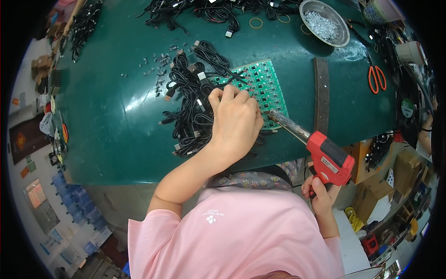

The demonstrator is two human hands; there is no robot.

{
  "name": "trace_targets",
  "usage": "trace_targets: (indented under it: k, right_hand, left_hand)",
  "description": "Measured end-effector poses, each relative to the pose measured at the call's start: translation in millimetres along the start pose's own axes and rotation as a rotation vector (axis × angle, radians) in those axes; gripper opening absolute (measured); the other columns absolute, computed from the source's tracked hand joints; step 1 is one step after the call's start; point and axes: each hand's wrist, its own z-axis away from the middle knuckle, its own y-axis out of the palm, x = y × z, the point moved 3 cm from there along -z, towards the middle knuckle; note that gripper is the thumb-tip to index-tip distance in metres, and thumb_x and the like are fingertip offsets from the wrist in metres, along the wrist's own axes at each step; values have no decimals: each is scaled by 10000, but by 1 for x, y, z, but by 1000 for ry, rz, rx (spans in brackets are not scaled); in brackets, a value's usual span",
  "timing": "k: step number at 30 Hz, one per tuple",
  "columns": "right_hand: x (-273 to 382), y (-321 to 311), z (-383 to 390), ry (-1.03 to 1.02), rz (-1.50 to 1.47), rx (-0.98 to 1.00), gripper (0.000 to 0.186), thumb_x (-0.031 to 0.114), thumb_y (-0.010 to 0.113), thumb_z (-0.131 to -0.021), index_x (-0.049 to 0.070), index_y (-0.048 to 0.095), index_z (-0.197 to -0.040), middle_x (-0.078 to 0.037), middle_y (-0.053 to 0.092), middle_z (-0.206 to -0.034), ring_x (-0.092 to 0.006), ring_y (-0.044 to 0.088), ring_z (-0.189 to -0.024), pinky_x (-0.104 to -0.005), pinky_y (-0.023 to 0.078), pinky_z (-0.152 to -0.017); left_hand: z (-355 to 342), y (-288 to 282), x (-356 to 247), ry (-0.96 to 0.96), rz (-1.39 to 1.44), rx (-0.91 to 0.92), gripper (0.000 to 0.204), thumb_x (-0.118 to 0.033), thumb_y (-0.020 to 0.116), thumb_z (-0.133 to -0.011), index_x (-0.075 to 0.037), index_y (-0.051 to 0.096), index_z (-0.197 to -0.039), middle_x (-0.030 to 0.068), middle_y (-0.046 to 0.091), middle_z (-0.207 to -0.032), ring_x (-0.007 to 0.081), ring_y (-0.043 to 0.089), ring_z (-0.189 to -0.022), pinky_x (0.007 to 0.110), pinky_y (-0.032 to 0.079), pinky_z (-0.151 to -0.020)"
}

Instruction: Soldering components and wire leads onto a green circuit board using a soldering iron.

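A green circuit board panel [273, 83] with rows of small parts lies on the green table. My left hand [238, 116] rests over its near left side, fingers curled together in a pinch. What they hold is hidden beneath the hand. My right hand [321, 193] grips the handle of a red and black soldering gun [325, 156]. The gun's metal barrel points up and left, with its tip at the board just right of my left fingers. Bundled black USB cables [188, 88] are heaped left of the board, and some thin wire ends reach onto it.
Small dark parts [162, 60] lie scattered left of the cables. More black cables [209, 10] line the far edge. A metal bowl [341, 35] of clear small pieces stands far right. A dark flat strip [321, 93] and orange-handled scissors [377, 79] lie to the right.
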Motion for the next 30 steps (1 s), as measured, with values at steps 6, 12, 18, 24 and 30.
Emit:
trace_targets:
  k: [6, 12, 18, 24, 30]
  right_hand:
    - [-4, 1, -1, 20, -16, 4, 265, 69, 597, -881, -39, 500, -1102, -73, 567, -631, -124, 531, -497, -265, 429, -439]
    - [-7, 0, -4, 22, -21, 5, 220, 73, 610, -874, -32, 528, -1049, -78, 583, -645, -120, 539, -500, -257, 429, -439]
    - [-7, 1, -5, 20, 94, 10, 356, 208, 604, -884, -48, 483, -1099, -92, 523, -571, -140, 466, -429, -270, 399, -419]
    - [-2, -5, -4, -24, 84, 33, 430, 180, 580, -903, -61, 423, -1221, -110, 540, -603, -146, 475, -434, -279, 411, -422]
    - [-2, -11, -2, -100, 59, 70, 470, 172, 536, -935, -53, 336, -1296, -162, 572, -705, -147, 475, -428, -300, 436, -424]
  left_hand:
    - [-2, 0, 0, -5, 16, 15, 71, -55, 720, -655, -31, 658, -681, 60, 610, -740, 254, 528, -871, 421, 311, -848]
    - [-2, 1, -1, -5, 21, 14, 73, -50, 716, -646, -25, 657, -683, 68, 611, -742, 258, 524, -872, 424, 310, -856]
    - [-3, 1, -1, -5, 11, 20, 77, -51, 715, -650, -20, 652, -681, 72, 607, -740, 260, 522, -871, 430, 311, -869]
    - [-3, 1, -1, 0, 11, 20, 79, -49, 714, -652, -19, 645, -677, 75, 602, -736, 265, 525, -865, 435, 315, -865]
    - [-3, 1, -1, 9, 6, -3, 71, -44, 707, -659, -23, 640, -669, 74, 600, -733, 264, 531, -864, 435, 317, -858]
